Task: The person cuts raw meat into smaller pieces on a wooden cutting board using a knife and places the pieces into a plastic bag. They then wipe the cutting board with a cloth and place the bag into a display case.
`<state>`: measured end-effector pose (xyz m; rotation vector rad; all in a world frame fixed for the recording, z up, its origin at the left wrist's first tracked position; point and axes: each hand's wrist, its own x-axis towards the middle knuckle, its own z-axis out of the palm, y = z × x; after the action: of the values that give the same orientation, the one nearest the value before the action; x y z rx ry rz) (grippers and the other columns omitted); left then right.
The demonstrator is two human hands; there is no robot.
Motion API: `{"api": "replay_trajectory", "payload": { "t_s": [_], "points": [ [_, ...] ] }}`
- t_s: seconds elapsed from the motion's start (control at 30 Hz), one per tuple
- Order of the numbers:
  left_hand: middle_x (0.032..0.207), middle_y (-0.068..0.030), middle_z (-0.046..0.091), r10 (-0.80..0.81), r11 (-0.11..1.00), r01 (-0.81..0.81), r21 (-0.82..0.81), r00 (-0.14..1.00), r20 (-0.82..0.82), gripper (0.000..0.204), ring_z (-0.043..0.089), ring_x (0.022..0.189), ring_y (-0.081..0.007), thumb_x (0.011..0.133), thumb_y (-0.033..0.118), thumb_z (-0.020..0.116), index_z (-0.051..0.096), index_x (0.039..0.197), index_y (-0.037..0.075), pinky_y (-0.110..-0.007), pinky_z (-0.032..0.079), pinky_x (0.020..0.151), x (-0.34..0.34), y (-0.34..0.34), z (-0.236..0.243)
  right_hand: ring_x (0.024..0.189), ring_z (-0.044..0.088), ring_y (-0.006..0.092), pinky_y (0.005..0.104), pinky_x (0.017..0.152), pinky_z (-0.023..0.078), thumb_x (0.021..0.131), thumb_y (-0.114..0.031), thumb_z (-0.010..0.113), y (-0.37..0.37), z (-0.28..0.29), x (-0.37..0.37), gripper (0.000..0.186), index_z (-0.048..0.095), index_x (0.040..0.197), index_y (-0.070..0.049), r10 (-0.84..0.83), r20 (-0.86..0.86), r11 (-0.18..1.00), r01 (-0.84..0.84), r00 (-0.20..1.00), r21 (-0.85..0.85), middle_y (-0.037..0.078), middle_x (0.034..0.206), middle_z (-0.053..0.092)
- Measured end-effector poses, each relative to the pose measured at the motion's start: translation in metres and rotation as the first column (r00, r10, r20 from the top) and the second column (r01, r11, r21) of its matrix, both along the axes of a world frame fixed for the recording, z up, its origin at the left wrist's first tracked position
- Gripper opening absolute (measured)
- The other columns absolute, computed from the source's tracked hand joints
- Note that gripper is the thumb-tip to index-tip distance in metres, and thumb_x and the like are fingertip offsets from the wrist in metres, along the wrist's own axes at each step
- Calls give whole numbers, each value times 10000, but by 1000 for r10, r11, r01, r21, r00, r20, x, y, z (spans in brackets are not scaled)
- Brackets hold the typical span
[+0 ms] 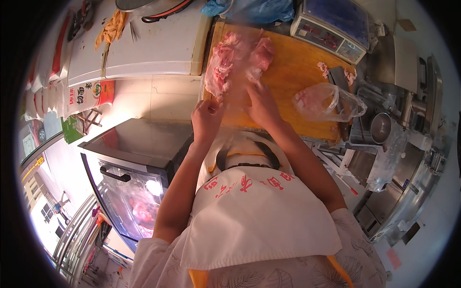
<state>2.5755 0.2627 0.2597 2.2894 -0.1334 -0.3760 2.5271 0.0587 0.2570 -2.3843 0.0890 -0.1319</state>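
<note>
Head view: On the flat wooden bench (294,60), a ragged, fat-marbled meat slab (222,67) lies along the left edge, a smoother pink meat portion (262,54) to its right. Left hand (207,119): curled fingers at slab's near end. Right hand (263,104): fingers at portion's near end. Grip cannot be determined.

Strong daylight comes from the lower left, washing the street outside (36,192) nearly white and leaving a hot glow on the pale tiles (144,98). 1 round white glare shines on the cabinet's glass door (132,192). The cutting board (293,67) is warmly lit, while the wall (427,254) at lower right looks cooler and dimmer. A milky haze softens the meat (222,62). Straight edges bow toward the rim, and black fills all 4 corners.
</note>
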Motion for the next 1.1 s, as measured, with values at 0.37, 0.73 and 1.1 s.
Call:
{"api": "replay_trajectory", "payload": {
  "t_s": [0.37, 0.73, 1.1],
  "points": [
    [797, -78, 710, 52, 979, -83, -186, 985, -166, 167, 683, 705, -163, 874, 153, 790, 718, 924, 10, -318, 547, 693, -18, 17, 6, 1080, 575, 429, 501, 920, 500, 866, -4, 678, 2, -25, 5, 347, 636, 1210, -5, 19, -2, 1000, -19, 1000, -14, 209, 1132, 606],
    [862, -104, 717, 48, 985, -63, -161, 995, -93, 160, 703, 749, -192, 886, 149, 785, 728, 936, 8, -331, 550, 709, -13, 13, 4, 1002, 586, 434, 507, 844, 501, 866, -24, 660, 14, -24, 18, 216, 556, 1055, -24, -29, 91, 998, 34, 995, -44, 214, 1013, 603],
    [895, -94, 750, 43, 989, -59, -136, 992, -117, 173, 716, 778, -159, 886, 116, 792, 733, 994, -6, -309, 570, 740, -13, 15, 8, 918, 610, 401, 493, 801, 521, 820, -60, 697, 20, -1, -4, 352, 655, 1167, -19, 45, -57, 998, -48, 997, -39, 179, 965, 614]
  ]
}}
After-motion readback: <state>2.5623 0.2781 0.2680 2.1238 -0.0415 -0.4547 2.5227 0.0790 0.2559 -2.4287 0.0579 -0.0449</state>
